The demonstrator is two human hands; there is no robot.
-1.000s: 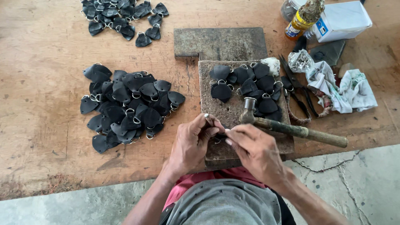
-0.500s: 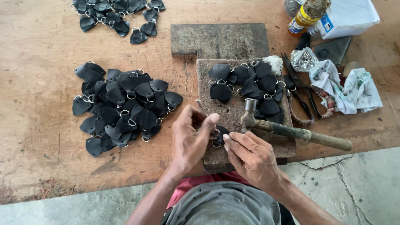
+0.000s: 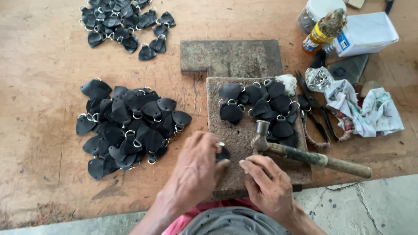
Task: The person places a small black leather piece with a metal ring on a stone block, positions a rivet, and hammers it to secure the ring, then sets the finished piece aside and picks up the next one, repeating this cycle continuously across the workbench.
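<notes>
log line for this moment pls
left hand: pinching black leather piece | right hand: beside it, empty | hammer: lying on work block | piles: left, block

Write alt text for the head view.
The left hand pinches a small black leather tab with a metal ring over a brown work block on a wooden table, the right hand beside it. A wooden-handled hammer lies on the block, with piles of black tabs around.

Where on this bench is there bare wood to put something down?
Bare wood lies left of the big pile of black leather pieces, and between it and the far pile. The right side is crowded: hammer, pliers, rags, bottle. Both hands fill the block's near edge.
</notes>
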